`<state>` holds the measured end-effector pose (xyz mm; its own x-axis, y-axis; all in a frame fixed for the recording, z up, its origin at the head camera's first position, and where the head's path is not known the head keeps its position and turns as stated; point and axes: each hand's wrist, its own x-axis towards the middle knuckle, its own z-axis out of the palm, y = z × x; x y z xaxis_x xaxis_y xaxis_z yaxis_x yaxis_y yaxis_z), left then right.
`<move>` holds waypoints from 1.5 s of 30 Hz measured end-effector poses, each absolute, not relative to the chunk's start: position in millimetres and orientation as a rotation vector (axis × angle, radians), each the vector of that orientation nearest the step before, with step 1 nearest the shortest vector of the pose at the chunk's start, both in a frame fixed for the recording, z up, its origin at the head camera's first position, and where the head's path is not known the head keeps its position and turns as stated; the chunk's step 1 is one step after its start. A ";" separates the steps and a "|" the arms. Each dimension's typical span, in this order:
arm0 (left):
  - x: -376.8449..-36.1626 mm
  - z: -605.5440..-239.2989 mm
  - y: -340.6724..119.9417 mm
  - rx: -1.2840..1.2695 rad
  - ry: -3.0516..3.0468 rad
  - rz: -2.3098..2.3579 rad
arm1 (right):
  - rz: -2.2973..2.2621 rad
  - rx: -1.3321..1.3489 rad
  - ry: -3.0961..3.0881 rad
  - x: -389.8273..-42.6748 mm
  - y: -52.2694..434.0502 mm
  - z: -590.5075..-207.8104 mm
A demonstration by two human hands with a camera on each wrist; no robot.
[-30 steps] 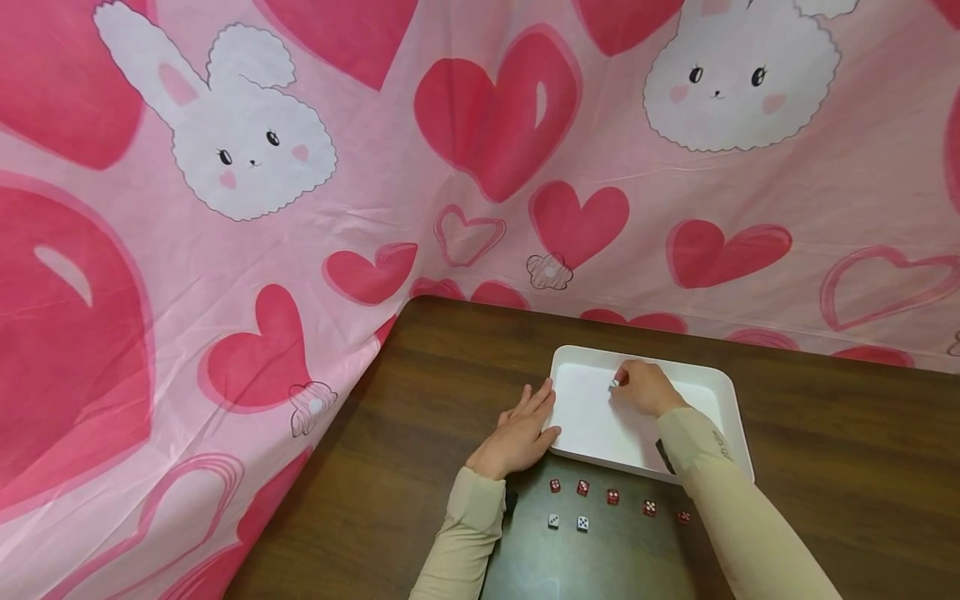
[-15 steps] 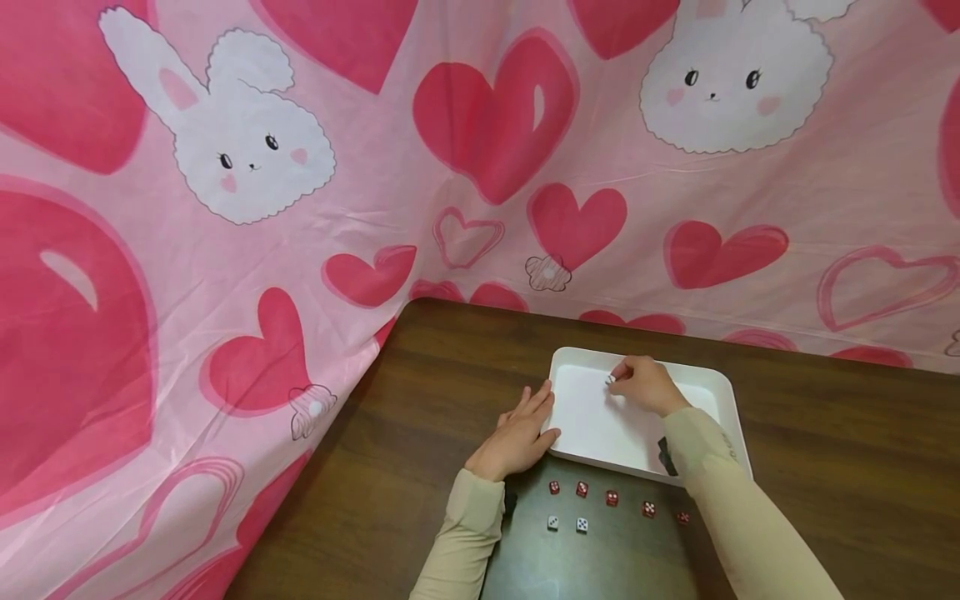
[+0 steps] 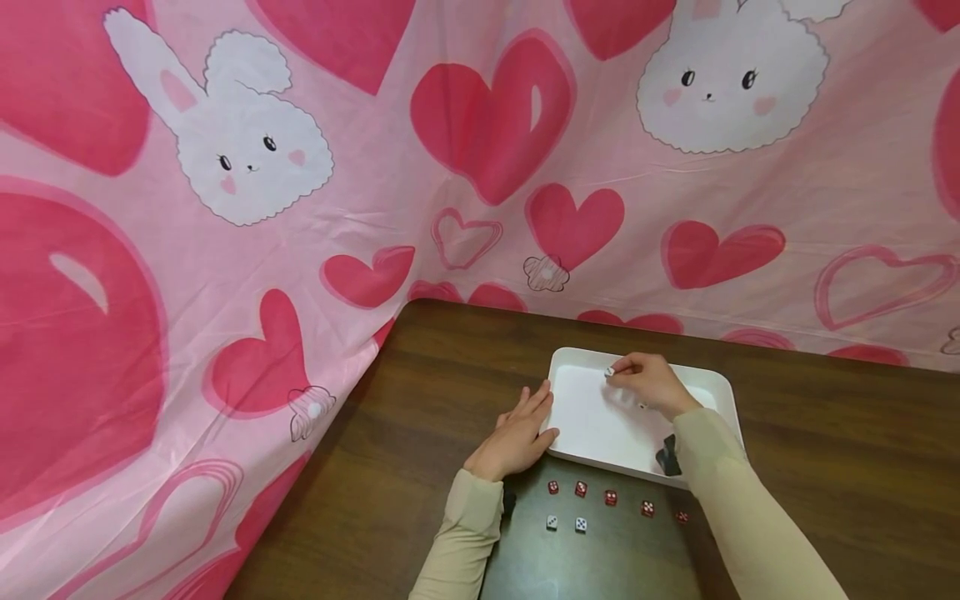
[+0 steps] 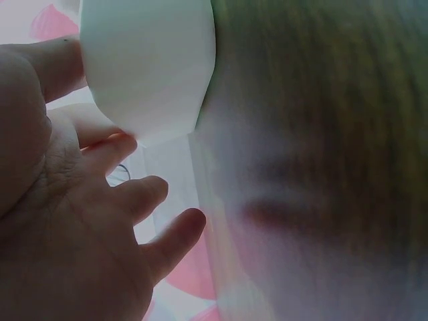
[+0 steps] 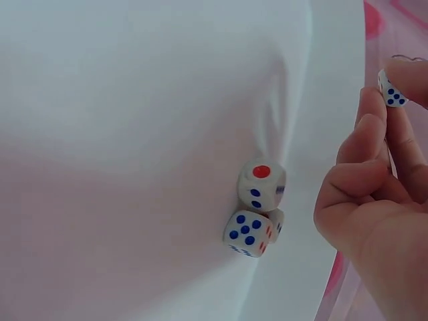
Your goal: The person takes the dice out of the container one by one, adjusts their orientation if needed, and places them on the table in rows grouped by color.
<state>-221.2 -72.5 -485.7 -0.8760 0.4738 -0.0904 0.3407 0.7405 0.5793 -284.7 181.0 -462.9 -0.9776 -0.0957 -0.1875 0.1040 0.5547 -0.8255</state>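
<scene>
My right hand (image 3: 651, 383) is over the white tray (image 3: 581, 408), pinching a white die (image 5: 393, 93) with blue dots between thumb and fingers. In the right wrist view, white dice sit close together in the tray: one with a red dot on top (image 5: 261, 184), one with five blue dots on top (image 5: 247, 233), and a third (image 5: 276, 225) partly hidden behind them. My left hand (image 3: 512, 437) rests against the tray's left side with its fingers spread; in the left wrist view those fingers (image 4: 177, 244) lie along the tray's outer wall (image 4: 150, 67).
In front of the tray runs a row of several red dice (image 3: 611, 497). Nearer me stand two white dice, one (image 3: 552, 523) left of the other (image 3: 581, 525). The brown wooden table (image 3: 450, 358) ends at a pink heart-and-rabbit cloth (image 3: 360, 167) behind and on the left.
My right hand, pinching the die, has shifted slightly towards the tray's far edge, and the die shows more clearly. The left hand stays against the tray.
</scene>
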 end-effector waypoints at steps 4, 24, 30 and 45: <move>-220.3 -485.0 -72.7 0.651 2.707 0.836 | -1.411 -0.012 2.581 -283.6 184.1 -461.9; -223.0 -485.8 -69.4 0.604 2.677 0.869 | -1.457 -0.040 2.585 -279.4 195.6 -460.1; -223.1 -484.3 -66.4 0.568 2.672 0.879 | -1.468 -0.049 2.589 -279.6 195.8 -456.7; -222.2 -484.5 -63.8 0.546 2.686 0.857 | -1.473 -0.087 2.635 -266.3 189.4 -439.8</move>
